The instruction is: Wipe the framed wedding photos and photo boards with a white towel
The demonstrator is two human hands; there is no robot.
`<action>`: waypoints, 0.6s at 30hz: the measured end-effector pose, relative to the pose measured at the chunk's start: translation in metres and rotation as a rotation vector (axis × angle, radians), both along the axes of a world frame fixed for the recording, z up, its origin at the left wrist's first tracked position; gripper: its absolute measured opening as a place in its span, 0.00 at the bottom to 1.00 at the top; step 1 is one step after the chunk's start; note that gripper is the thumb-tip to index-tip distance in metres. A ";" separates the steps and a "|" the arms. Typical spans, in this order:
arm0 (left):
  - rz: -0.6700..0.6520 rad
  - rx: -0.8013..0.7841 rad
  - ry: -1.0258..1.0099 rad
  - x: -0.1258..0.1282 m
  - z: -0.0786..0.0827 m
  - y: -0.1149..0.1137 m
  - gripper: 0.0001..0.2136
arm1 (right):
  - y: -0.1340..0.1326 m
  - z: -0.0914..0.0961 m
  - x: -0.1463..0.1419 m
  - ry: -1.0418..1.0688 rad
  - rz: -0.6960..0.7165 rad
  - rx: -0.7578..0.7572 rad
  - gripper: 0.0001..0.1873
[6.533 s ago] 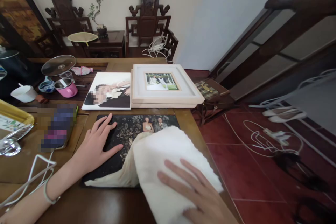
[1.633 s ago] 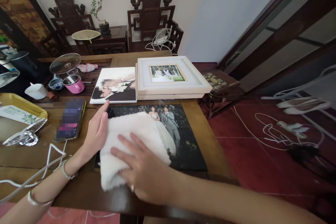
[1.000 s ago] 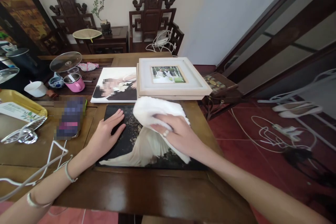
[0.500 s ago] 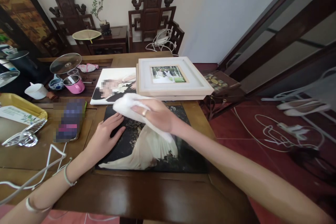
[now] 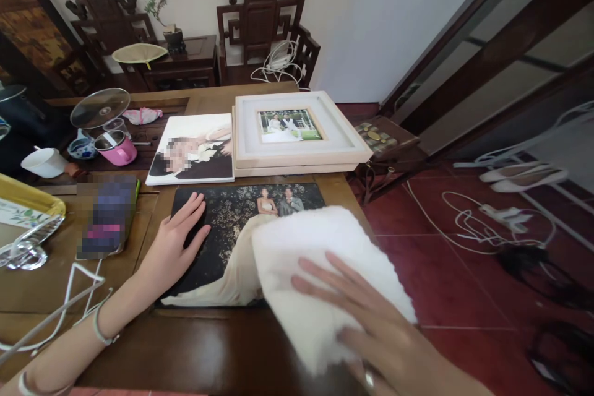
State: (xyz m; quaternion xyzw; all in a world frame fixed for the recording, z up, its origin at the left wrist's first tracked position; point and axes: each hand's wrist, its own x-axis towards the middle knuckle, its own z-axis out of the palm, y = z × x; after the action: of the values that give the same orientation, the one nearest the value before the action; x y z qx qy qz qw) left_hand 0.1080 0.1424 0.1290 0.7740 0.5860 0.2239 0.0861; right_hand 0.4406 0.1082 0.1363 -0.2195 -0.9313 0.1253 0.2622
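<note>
A dark photo panel (image 5: 232,247) of a couple, with a pale gown trailing across it, lies flat on the wooden table. My left hand (image 5: 179,244) rests flat on its left edge, fingers stretched out and holding nothing. In my right hand (image 5: 366,315) is a white cloth (image 5: 320,247), spread out and covering the panel's right part. The fingers of that hand lie across the cloth, slightly blurred; its thumb is hard to make out.
Behind the panel lie a white-edged photo (image 5: 195,148) and stacked pale frames (image 5: 301,130). To the left are a phone (image 5: 109,216), white cables (image 5: 83,288), a pink mug (image 5: 116,148) and a white cup (image 5: 44,162). The table's right edge drops to a red floor (image 5: 455,272).
My right hand has moved right and towards me with the cloth, which has gone from bunched to spread out. The couple's figures on the panel now show. My left hand stays on the panel.
</note>
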 end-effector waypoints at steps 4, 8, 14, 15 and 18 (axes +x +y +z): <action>-0.016 0.006 0.029 -0.001 0.000 0.000 0.21 | -0.011 0.002 0.003 -0.029 0.050 0.002 0.09; -0.031 -0.018 0.055 -0.002 0.002 0.000 0.21 | 0.037 -0.002 0.003 0.011 -0.037 -0.054 0.10; -0.022 -0.054 0.068 -0.003 0.003 0.000 0.21 | 0.092 -0.004 -0.007 0.009 -0.204 -0.094 0.11; -0.018 -0.053 0.064 -0.003 0.003 0.000 0.21 | 0.088 -0.004 -0.008 0.017 -0.196 -0.080 0.11; -0.014 -0.058 0.050 -0.003 0.001 -0.001 0.22 | 0.055 -0.004 -0.007 0.033 -0.136 -0.013 0.10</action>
State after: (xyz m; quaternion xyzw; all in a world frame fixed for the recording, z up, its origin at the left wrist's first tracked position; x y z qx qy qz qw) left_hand 0.1055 0.1415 0.1303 0.7805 0.5889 0.1868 0.0953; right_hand 0.4336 0.1633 0.1324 -0.2818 -0.9090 0.1168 0.2842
